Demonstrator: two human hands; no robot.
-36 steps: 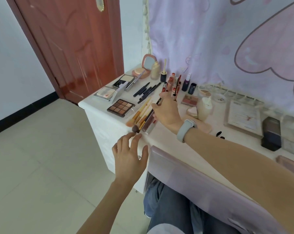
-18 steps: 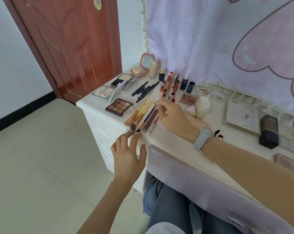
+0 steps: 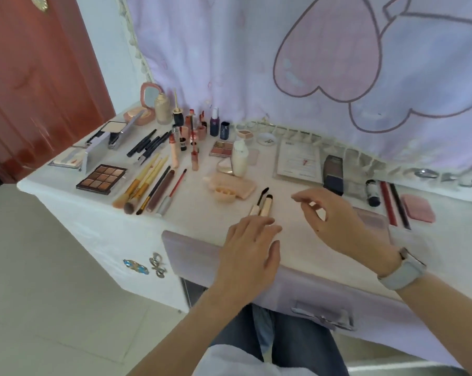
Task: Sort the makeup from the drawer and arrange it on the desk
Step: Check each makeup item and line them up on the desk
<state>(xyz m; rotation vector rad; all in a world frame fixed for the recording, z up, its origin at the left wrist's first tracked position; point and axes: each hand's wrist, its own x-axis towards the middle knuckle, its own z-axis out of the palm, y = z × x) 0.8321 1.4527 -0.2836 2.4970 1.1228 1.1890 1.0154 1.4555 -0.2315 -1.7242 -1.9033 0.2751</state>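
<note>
White-topped and crowded, the desk (image 3: pixel 196 221) shows our sorting well along: brushes (image 3: pixel 145 185) lie in a fanned row near its left end, a brown eyeshadow palette (image 3: pixel 101 179) just beside them, dark pencils (image 3: pixel 148 143) behind, and lipsticks and small bottles (image 3: pixel 191 131) stand near the curtain (image 3: pixel 256 63). We judge little is left, mainly two short cream-handled brushes (image 3: pixel 263 204) lying loose at the middle and the red and black pencils (image 3: pixel 395 206) on the right. Our left hand (image 3: pixel 249 245) rests flat, fingers straight, just short of those two brushes. Our right hand (image 3: pixel 335 221) hovers beside them with fingers loosely curled, gripping nothing we can see. The lavender drawer (image 3: pixel 324 297) stands pulled out below; we cannot see its contents.
</note>
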